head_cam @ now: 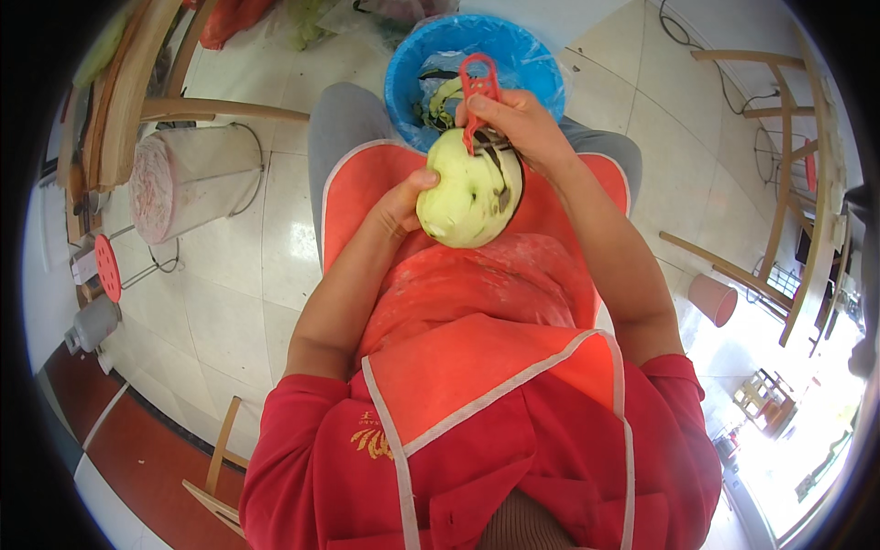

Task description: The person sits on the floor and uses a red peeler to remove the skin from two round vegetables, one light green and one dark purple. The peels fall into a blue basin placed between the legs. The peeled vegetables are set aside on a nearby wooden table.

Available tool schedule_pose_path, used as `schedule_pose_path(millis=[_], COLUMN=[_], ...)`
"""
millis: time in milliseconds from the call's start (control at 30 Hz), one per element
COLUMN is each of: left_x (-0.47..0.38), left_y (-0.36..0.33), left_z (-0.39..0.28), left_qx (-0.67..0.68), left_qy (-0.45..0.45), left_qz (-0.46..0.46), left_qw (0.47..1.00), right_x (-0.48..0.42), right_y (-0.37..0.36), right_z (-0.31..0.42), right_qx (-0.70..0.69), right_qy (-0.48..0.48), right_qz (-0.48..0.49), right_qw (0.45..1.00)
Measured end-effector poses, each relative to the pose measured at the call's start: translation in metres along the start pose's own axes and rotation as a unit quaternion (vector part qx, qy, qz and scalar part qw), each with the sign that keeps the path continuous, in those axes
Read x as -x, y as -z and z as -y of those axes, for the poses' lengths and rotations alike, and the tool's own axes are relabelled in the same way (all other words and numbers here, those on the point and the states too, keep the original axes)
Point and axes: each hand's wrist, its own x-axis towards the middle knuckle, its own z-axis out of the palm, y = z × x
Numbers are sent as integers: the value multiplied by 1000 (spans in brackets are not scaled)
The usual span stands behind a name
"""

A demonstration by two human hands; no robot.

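Note:
My left hand (405, 199) grips the left side of a large round, pale-green vegetable (457, 199) above my lap. Most of its visible skin is peeled off, with dark strips left on the right side. In my right hand (526, 127) is a red plastic peeler (479, 79), its head against the upper part of the vegetable. Just beyond, between my knees, stands a blue plastic tub (405, 69) lined with clear plastic. Dark and pale-green peelings (447, 103) lie inside it. A red apron (474, 289) with whitish smears covers my lap.
Wooden table legs (227, 108) and a plastic-lined bin (199, 182) stand at left, near a red stool seat (108, 268) and a grey gas cylinder (96, 325). At right are wooden furniture frames (780, 172) and a small pink bin (713, 300). Plastic bags (323, 20) lie beyond the tub's left side.

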Motion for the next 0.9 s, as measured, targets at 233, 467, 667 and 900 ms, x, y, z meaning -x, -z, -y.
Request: schedule_pose_path(millis=[233, 467, 667, 900], left_x=[2, 3, 2, -1], left_y=[-15, -24, -28, -30], left_z=[0, -6, -5, -5], left_qx=[-87, -121, -165, -220], left_qy=[14, 48, 68, 82], left_qz=[6, 20, 46, 50], left_qw=[996, 991, 983, 971], right_x=[3, 7, 7, -1], right_y=[10, 10, 12, 8], right_z=[-5, -11, -23, -26], right_qx=[-24, -49, -36, -39], right_qy=[-76, -73, -111, -134], right_qz=[39, 63, 83, 89], right_qw=[996, 994, 990, 986])
